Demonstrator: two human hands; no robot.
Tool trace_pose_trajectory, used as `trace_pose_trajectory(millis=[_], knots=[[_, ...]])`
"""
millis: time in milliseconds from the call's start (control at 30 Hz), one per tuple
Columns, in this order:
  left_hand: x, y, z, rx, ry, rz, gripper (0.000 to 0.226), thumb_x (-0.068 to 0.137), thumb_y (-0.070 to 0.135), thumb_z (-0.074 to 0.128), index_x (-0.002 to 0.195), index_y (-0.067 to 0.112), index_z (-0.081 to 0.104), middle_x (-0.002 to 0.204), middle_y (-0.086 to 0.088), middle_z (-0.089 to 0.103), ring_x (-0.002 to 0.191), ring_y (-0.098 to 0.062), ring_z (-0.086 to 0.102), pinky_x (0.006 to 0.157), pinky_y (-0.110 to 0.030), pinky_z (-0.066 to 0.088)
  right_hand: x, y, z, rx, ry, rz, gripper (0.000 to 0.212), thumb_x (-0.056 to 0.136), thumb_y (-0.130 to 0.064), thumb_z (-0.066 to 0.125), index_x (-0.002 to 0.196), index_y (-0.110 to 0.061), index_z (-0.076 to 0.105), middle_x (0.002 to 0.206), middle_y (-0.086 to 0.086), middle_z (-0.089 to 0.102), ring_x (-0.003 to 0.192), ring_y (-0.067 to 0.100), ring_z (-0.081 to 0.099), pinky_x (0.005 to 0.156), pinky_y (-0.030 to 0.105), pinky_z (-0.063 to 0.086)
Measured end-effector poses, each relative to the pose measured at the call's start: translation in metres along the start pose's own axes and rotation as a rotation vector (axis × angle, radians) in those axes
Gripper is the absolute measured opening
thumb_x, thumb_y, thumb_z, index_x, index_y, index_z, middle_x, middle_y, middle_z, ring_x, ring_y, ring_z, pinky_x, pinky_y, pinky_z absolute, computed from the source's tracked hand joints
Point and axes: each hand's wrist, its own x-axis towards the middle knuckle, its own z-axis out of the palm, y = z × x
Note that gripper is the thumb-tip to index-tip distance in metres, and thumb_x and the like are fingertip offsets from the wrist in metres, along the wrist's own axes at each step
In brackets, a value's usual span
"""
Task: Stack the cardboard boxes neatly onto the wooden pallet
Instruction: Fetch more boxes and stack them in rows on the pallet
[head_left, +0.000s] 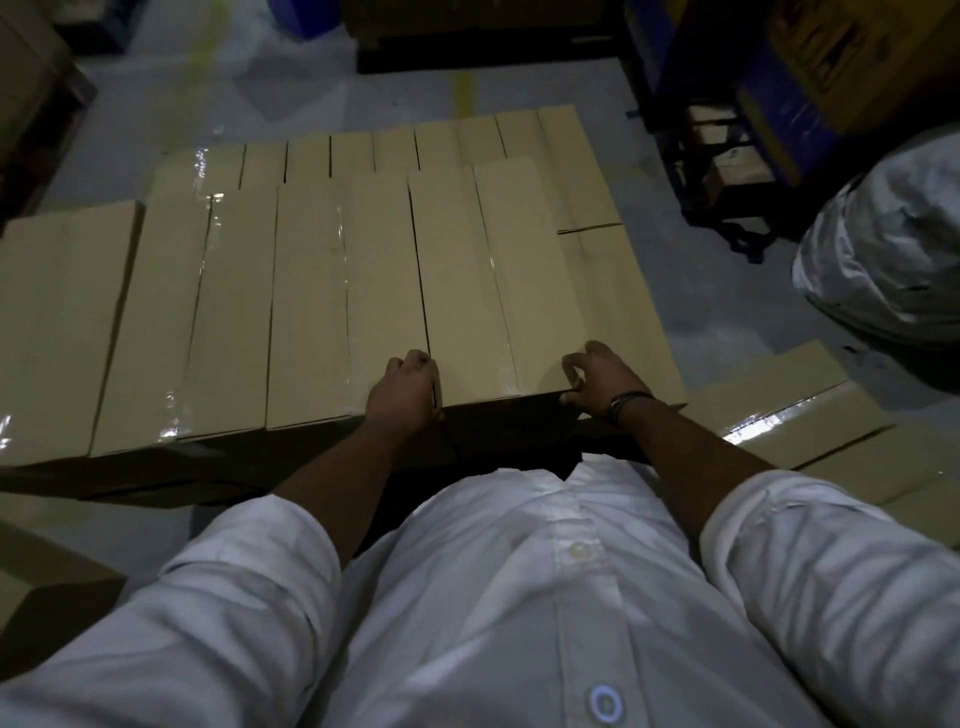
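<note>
Long tan cardboard boxes lie side by side in a stack (311, 291) in front of me, taped along their tops. The rightmost top box (488, 280) lies lengthwise away from me. My left hand (408, 389) grips its near left corner, fingers curled over the top edge. My right hand (597, 379), with a dark band on the wrist, holds its near right corner. A lower layer of boxes (618, 280) shows to the right and at the far end. The wooden pallet is hidden under the stack.
More loose boxes (810, 415) lie on the grey floor at right. A plastic-wrapped bundle (883, 249) sits at far right. Blue racking with cartons (779, 78) stands at back right. Another box (52, 587) is at lower left.
</note>
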Motion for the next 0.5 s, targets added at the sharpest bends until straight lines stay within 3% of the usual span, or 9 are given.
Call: trace_pose_trajectory(millis=[100, 267, 400, 500], knots=[[-0.0001, 0.0006, 0.0011, 0.0, 0.018, -0.004, 0.075, 0.08, 0.036, 0.083, 0.142, 0.012, 0.048, 0.154, -0.005, 0.036, 0.13, -0.031, 0.041, 0.096, -0.045, 0.052, -0.0021, 0.0046, 0.0118, -0.036, 0.012, -0.024, 0.048, 0.083, -0.026, 0.079, 0.125, -0.016, 0.058, 0.161, 0.016, 0.02, 0.137, 0.035, 0.04, 0.109, 0.04, 0.042], [0.0008, 0.0008, -0.0003, 0.014, 0.018, 0.008, 0.074, 0.08, 0.037, 0.083, 0.141, 0.011, 0.05, 0.151, -0.005, 0.039, 0.128, -0.032, 0.043, 0.096, -0.046, 0.052, -0.0028, 0.0057, 0.01, -0.089, 0.087, -0.075, 0.031, 0.082, -0.019, 0.077, 0.107, -0.013, 0.06, 0.124, 0.012, 0.044, 0.103, 0.036, 0.057, 0.089, 0.042, 0.053], [0.0014, 0.0018, -0.0012, 0.032, 0.026, 0.013, 0.072, 0.08, 0.037, 0.083, 0.14, 0.011, 0.051, 0.15, -0.004, 0.039, 0.126, -0.031, 0.043, 0.093, -0.044, 0.052, -0.0008, 0.0063, 0.01, -0.077, 0.16, -0.083, 0.016, 0.084, -0.014, 0.07, 0.099, -0.014, 0.065, 0.106, 0.011, 0.048, 0.092, 0.037, 0.059, 0.081, 0.04, 0.054], [0.0023, 0.0017, -0.0009, 0.045, 0.03, 0.016, 0.073, 0.081, 0.037, 0.082, 0.14, 0.01, 0.051, 0.15, -0.005, 0.04, 0.125, -0.031, 0.044, 0.092, -0.044, 0.051, 0.0017, 0.0064, 0.0093, -0.066, 0.182, -0.076, 0.016, 0.086, -0.014, 0.067, 0.102, -0.012, 0.069, 0.106, 0.012, 0.052, 0.091, 0.036, 0.059, 0.08, 0.038, 0.054]])
